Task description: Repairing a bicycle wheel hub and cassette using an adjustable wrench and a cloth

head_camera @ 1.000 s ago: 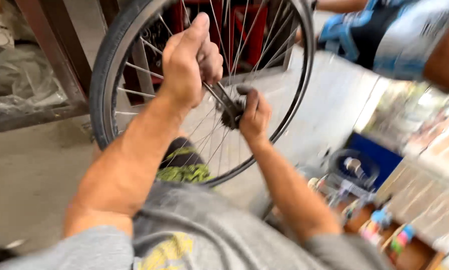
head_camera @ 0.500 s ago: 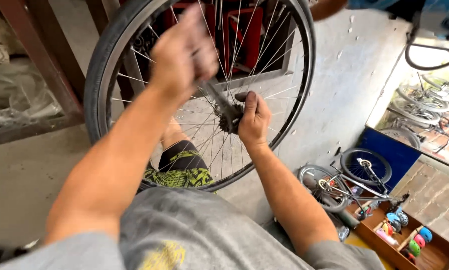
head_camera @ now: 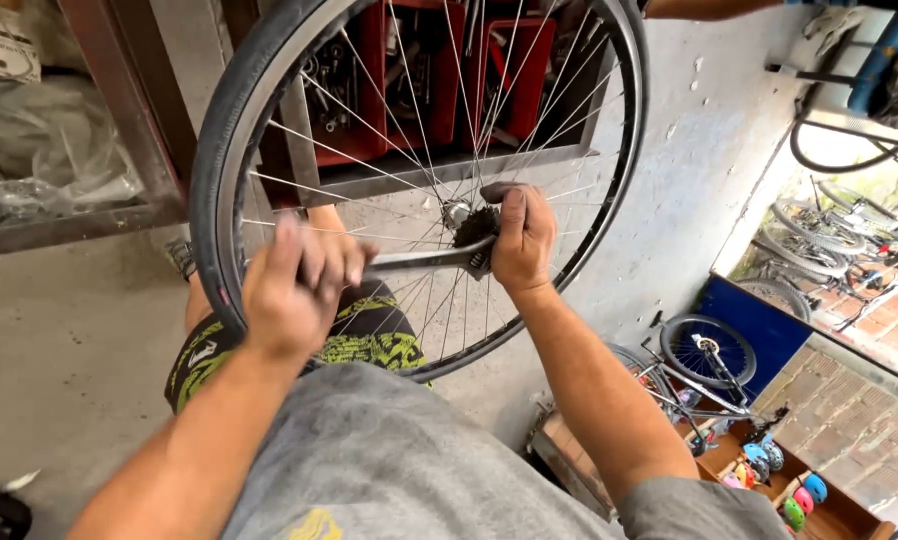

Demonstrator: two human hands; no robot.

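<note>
A spoked bicycle wheel with a black tyre (head_camera: 219,150) stands upright in front of me, resting against my knee. My right hand (head_camera: 521,240) grips the dark sprocket cluster (head_camera: 474,228) at the hub. My left hand (head_camera: 299,285) is closed around the handle end of a long grey metal wrench (head_camera: 414,260). The wrench lies almost level and its head sits on the hub under my right hand. Part of the hub is hidden by my fingers.
Behind the wheel a metal rack holds red bins of tools (head_camera: 424,80). Plastic bags (head_camera: 39,150) lie on a shelf at left. Small bicycles (head_camera: 699,360) and a box of coloured parts (head_camera: 779,480) stand at lower right. Another person's arm (head_camera: 719,8) shows at the top.
My left hand has swung the wrench handle down from high over the wheel to about level at the left. My right hand has stayed on the hub.
</note>
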